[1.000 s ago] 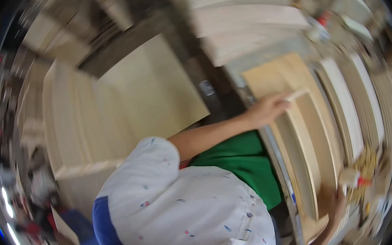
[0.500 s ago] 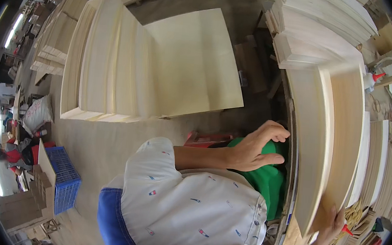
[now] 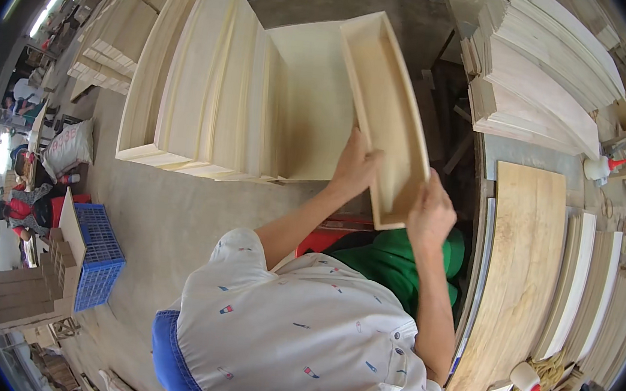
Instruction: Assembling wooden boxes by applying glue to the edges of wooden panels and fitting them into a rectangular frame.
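Both of my hands hold a long, shallow wooden box (image 3: 389,120), its open side facing me. My left hand (image 3: 358,167) grips its left wall, fingers partly behind the wood. Wrapped round the right wall by the near end is my right hand (image 3: 432,213). The box is tilted, in front of a wide pale wooden panel (image 3: 310,82) and beside a row of stacked wooden boxes (image 3: 209,95). Whether it touches the panel I cannot tell.
At my right is a workbench with a flat wooden board (image 3: 519,261), curved wood pieces (image 3: 542,89), upright strips (image 3: 598,291) and two red-tipped white glue bottles (image 3: 526,378). A blue crate (image 3: 100,258) stands on the left floor; people work beyond it.
The box has moved from the bench at right to in front of me and turned its open side up. My left hand, empty before, now grips it; my right hand came along with it.
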`<state>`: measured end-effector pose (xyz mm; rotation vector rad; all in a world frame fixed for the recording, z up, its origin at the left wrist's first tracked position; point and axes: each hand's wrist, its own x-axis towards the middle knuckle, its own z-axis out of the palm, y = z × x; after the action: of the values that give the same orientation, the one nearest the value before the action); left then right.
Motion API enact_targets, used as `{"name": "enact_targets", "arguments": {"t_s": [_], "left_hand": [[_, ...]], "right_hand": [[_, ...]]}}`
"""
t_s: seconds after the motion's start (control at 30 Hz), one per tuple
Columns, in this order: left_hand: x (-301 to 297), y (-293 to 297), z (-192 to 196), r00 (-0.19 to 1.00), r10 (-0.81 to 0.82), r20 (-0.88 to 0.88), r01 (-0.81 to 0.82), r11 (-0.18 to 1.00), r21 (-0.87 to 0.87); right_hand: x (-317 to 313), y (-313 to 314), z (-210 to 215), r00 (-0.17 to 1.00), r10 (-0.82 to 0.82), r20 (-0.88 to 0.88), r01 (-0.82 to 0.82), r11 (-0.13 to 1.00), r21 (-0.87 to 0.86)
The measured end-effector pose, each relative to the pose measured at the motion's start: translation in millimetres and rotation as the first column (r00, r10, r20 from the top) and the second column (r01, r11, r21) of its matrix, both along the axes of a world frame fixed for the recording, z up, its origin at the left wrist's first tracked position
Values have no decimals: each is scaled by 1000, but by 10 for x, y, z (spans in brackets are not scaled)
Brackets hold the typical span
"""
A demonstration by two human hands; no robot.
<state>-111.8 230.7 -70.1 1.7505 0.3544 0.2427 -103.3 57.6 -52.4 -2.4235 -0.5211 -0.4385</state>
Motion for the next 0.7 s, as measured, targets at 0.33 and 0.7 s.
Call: {"name": "enact_targets", "arguments": {"t_s": [0.33,0.7], "left_hand": [[-137,569,1368,959,282,-30,-216,795,566],[-981,2398,3760,972,233,34,-213,810,546]], "right_hand": [[-236,-28,493,906,341,-252,-160,826,540],[-266,-347,-488,764,421,-489,21,741,671]]}}
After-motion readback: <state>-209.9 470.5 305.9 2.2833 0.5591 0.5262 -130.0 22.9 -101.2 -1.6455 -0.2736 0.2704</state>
